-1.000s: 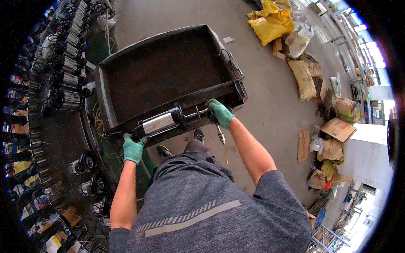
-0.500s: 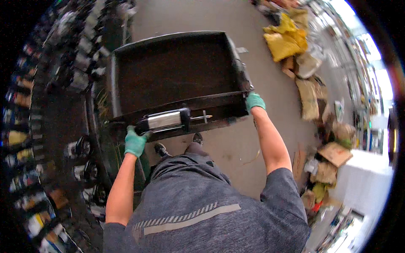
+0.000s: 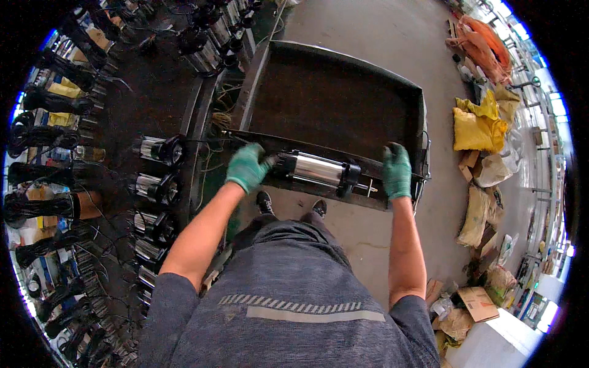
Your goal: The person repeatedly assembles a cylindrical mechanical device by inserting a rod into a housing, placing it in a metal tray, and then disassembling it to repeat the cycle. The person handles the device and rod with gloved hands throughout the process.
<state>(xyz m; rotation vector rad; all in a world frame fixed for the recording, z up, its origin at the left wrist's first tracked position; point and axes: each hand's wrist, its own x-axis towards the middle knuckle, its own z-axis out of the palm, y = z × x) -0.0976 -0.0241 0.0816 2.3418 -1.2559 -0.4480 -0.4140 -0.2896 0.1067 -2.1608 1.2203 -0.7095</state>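
1. Electric motor point(image 3: 318, 168), one: bright steel cylinder with black end housings. Lies on its side, lengthwise along the front ledge point(image 3: 368, 161) of a deep, dark metal tray point(image 3: 343, 92), between the two hands.
2. Shaft point(image 3: 364, 186), one: projects from the motor's right end, bearing a small cross-piece.
3. Left hand point(image 3: 247, 168), green-gloved: beside the motor's black left end, thumb toward it; whether it grips cannot be told.
4. Right hand point(image 3: 397, 173), green-gloved: over the ledge, just beyond the shaft tip, fingers extended; contact unclear. Hands well apart.
5. Handling note, by judgement: steady the round body against rolling, take weight at the housings rather than the thin shaft, and keep fingers out from beneath.
6. Similar motors point(image 3: 161, 189), several: stand in a row at left, clear of the left forearm.
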